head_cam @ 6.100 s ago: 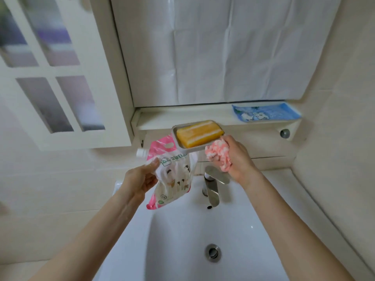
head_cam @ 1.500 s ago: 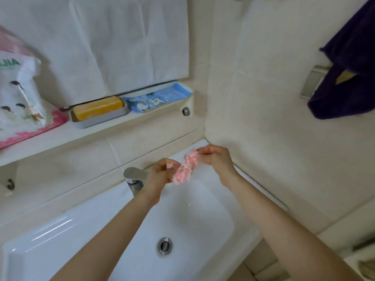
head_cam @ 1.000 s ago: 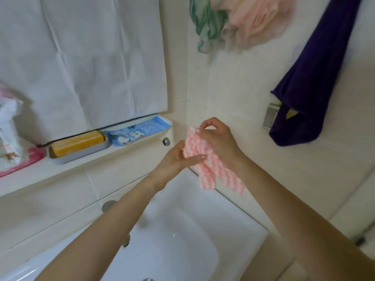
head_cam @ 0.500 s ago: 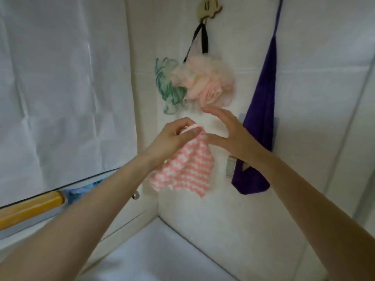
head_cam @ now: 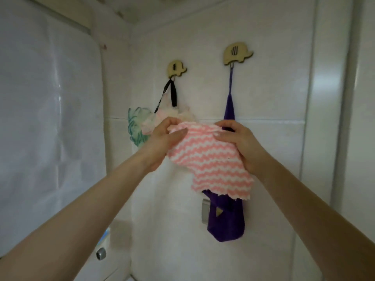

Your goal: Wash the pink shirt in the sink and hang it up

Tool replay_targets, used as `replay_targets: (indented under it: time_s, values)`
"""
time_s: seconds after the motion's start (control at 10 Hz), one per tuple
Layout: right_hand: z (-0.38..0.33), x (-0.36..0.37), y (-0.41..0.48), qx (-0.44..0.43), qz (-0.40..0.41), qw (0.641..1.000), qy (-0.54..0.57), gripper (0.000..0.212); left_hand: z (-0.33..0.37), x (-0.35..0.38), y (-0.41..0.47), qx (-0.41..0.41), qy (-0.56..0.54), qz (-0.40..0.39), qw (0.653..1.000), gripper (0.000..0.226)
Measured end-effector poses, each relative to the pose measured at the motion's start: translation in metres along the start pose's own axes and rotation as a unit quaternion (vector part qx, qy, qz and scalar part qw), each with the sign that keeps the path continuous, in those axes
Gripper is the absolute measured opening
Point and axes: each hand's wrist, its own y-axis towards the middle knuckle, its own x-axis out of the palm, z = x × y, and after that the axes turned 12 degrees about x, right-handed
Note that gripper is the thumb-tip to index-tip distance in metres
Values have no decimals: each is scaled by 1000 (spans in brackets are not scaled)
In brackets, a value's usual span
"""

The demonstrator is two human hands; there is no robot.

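Pink shirt (head_cam: 211,163) overlaps purple towel (head_cam: 227,224), just beside bath pouf (head_cam: 138,130).

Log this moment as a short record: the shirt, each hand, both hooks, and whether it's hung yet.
shirt: pink shirt, pink-and-white stripes, held up, spread
left hand: grips its upper left edge
right hand: grips its upper right edge
left hook: bath puffs on a black loop
right hook: purple cloth
hung: not yet

2 hands: left hand (head_cam: 162,138), right hand (head_cam: 241,142). 1 pink shirt (head_cam: 211,161), 2 elephant hooks (head_cam: 176,68) (head_cam: 237,55), 1 purple towel (head_cam: 227,220), 2 bath puffs (head_cam: 138,128) (head_cam: 149,124) (1 grn, 1 pink).
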Motion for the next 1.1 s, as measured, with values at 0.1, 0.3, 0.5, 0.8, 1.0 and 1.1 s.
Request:
replay_targets:
  time_s: [0.1,0.3,0.5,0.8,1.0,1.1]
  values:
    - [-21,-5,9,-115,76,987,-85,25,8,23,26,59,14,7,998,29]
    - [-102,-24,40,-222,211,935,-176,25,50,51,100,155,134,27,978,46]
    - [-155,-36,88,-288,337,790,-425,27,71,60,174,180,284,40,941,51]
    - [-134,-49,95,-157,319,796,-490,30,45,64,166,173,391,-56,902,32]
    - [-117,-50,47,-179,281,841,-427,12,40,51,132,171,357,-23,918,16]
    - [-101,-54,1,-236,319,839,-374,15,43,34,85,232,373,75,895,19]
